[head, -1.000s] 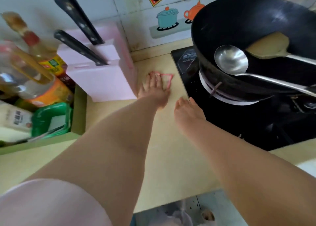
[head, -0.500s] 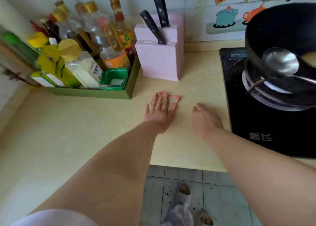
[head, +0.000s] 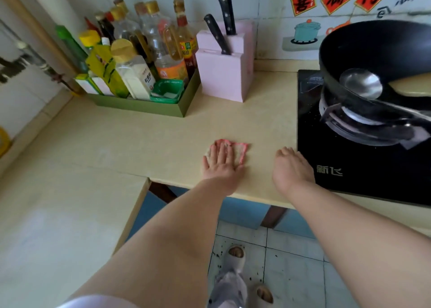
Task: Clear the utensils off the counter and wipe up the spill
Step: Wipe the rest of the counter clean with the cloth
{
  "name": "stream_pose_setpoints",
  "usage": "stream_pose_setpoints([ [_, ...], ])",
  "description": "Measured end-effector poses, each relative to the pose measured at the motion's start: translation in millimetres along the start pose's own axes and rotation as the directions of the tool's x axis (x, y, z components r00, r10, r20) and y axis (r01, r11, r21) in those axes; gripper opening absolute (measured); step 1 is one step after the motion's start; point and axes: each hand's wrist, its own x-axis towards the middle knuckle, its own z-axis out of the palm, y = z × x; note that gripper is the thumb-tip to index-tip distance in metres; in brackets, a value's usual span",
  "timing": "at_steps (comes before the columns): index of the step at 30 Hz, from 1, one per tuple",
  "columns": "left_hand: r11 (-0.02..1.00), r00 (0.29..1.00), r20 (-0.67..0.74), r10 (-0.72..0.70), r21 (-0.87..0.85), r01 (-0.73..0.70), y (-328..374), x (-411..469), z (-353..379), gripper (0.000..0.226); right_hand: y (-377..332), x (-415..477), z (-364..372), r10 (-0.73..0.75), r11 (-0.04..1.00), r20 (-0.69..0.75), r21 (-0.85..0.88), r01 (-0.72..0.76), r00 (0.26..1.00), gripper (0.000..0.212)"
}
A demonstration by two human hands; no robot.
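Observation:
My left hand [head: 221, 165] lies flat with straight fingers on a small pink-edged cloth [head: 241, 150], pressing it onto the beige counter [head: 144, 142]. My right hand [head: 291, 167] rests on the counter just right of it, fingers loosely bent and holding nothing, beside the edge of the black stove top [head: 363, 165]. A steel ladle [head: 360, 86] and a pale spatula [head: 410, 86] lie inside the black wok [head: 373, 48] on the burner. No spill shows on the counter.
A pink knife block [head: 224, 72] with two black-handled knives stands at the back. Left of it a green tray [head: 144, 103] holds several bottles and cartons. The counter's front edge runs just under my wrists; tiled floor and my slippers lie below.
The view has pulled back and swung left, so the tray of bottles and the floor now show. My left hand has drawn the cloth toward the counter's front edge; my right hand came back alongside.

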Motion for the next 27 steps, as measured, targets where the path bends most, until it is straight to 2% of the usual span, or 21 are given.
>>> stream_pose_setpoints([
  [3, 0.993, 0.993, 0.045, 0.110, 0.042, -0.112, 2.8, -9.4, 3.2, 0.070, -5.9, -11.5, 5.6, -0.027, 1.000, 0.015, -0.008, 0.027, 1.000, 0.046],
  [5, 0.993, 0.991, 0.069, 0.119, 0.020, -0.120, -10.1, -12.3, -3.0, 0.069, -16.2, -18.9, 7.7, -0.071, 0.997, 0.029, -0.003, 0.071, 0.997, 0.046],
  [11, 0.993, 0.994, 0.003, -0.112, -0.047, 0.112, -92.9, -16.0, -14.6, 0.068, -58.9, -29.2, 14.8, -0.253, 0.967, 0.036, 0.042, 0.252, 0.967, 0.044],
  [17, 0.934, 0.943, -0.034, -0.331, -0.154, 0.322, -202.9, -49.5, -13.1, 0.067, -139.2, -35.8, 29.7, -0.375, 0.926, 0.075, 0.080, 0.369, 0.924, 0.049],
  [22, 0.887, 0.908, -0.030, -0.419, -0.229, 0.402, -266.8, -106.5, -3.9, 0.077, -237.3, -64.1, 37.8, -0.569, 0.821, 0.067, 0.098, 0.562, 0.820, 0.048],
  [27, 0.809, 0.840, -0.026, -0.542, -0.286, 0.513, -344.9, -174.2, 19.6, 0.068, -317.9, -100.2, 43.7, -0.698, 0.716, 0.121, 0.100, 0.691, 0.706, 0.048],
])
